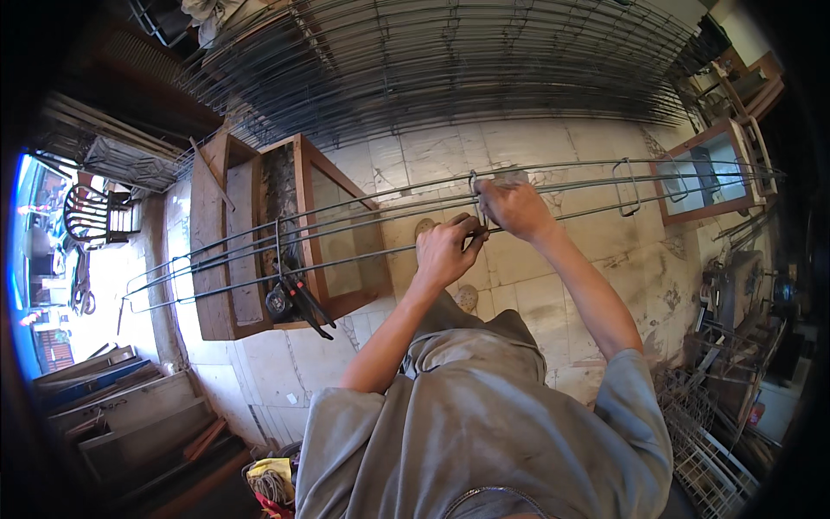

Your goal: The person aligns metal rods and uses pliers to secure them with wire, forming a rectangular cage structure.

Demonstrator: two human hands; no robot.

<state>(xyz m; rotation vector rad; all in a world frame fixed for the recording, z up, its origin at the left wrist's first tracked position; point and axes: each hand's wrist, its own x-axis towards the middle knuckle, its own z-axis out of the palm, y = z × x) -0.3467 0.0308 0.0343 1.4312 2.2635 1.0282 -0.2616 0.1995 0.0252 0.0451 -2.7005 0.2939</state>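
Looking down past my grey shirt, I see my left hand (445,251) closed in a fist around the near bar of a long cage of thin grey steel rods (363,227) that runs left to right across the pale tiled floor (536,294). My right hand (514,208), just beyond, pinches shut on a rectangular wire stirrup (475,201) at the cage's middle. Further left, one stirrup (278,251) already stands on the bars beside black-handled pliers (303,301) resting on a brown wooden glazed frame (303,233); another stirrup (628,186) stands to the right. I judge the job partly done: wide gaps between stirrups remain. At the far side lies a stack of steel mesh sheets (450,60).
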